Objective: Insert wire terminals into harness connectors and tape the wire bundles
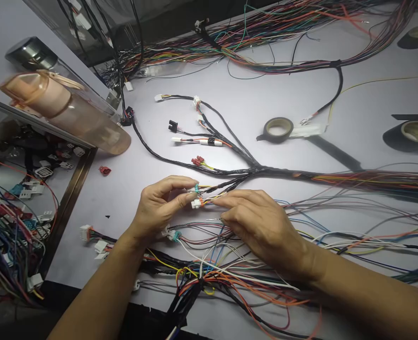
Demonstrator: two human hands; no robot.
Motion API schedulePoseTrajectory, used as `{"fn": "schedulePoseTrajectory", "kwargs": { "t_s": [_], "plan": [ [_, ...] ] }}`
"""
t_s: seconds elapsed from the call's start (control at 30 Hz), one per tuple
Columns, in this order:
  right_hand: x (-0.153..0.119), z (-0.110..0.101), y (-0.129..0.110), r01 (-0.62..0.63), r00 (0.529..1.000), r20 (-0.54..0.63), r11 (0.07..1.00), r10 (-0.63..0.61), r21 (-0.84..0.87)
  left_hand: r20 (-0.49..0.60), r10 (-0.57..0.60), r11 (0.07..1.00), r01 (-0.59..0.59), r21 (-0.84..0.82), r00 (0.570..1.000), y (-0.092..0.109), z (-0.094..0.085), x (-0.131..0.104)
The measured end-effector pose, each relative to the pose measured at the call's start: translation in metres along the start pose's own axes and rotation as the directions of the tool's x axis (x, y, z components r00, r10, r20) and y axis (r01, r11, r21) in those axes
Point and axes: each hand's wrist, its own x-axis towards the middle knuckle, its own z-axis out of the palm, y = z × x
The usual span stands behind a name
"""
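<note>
My left hand (164,200) pinches a white and teal connector (195,188) between thumb and fingertips. Just below it, a white connector with an orange part (197,203) hangs on short wires close to my left thumb. My right hand (261,224) is closed, its fingertips at the wires behind that connector. From under these fingers a thin wire end with a metal tip (214,219) points left. Both connectors' wires run into black-taped branches of a wiring harness (256,169). Below my hands lies another teal and white connector (174,235) with its wires.
A tape roll (278,128) lies beyond the harness, and another tape roll (416,134) at the right. A peach bottle (70,113) leans at left. A red connector (104,170) sits nearby. Loose wires (230,278) cover the front; a long wire bundle (265,63) crosses the back.
</note>
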Motion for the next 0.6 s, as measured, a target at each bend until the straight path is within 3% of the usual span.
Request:
{"fn": "schedulePoseTrajectory", "kwargs": {
  "t_s": [0.17, 0.27, 0.4, 0.53, 0.6],
  "plan": [
    [0.0, -0.001, 0.0, -0.041, 0.999, 0.01, 0.998, 0.041, 0.053, -0.017, -0.025, 1.0, 0.025, -0.01, 1.0, 0.0, 0.002, 0.0],
    [0.003, -0.006, 0.001, -0.219, 0.976, 0.055, 0.946, 0.212, 0.239, -0.027, -0.058, 0.998, 0.057, -0.01, 0.998, 0.001, 0.002, 0.0],
    [0.01, -0.017, 0.004, -0.517, 0.841, 0.164, 0.674, 0.516, 0.528, -0.027, -0.126, 0.992, 0.126, -0.018, 0.992, 0.004, 0.003, 0.0],
    [0.017, -0.023, 0.012, -0.571, 0.724, 0.195, 0.416, 0.662, 0.708, -0.043, -0.139, 0.99, 0.139, 0.004, 0.989, 0.005, 0.004, 0.0],
    [0.019, -0.025, 0.018, -0.565, 0.641, 0.241, 0.235, 0.729, 0.791, -0.049, -0.143, 0.989, 0.144, 0.013, 0.988, 0.005, 0.005, 0.001]
  ]
}}
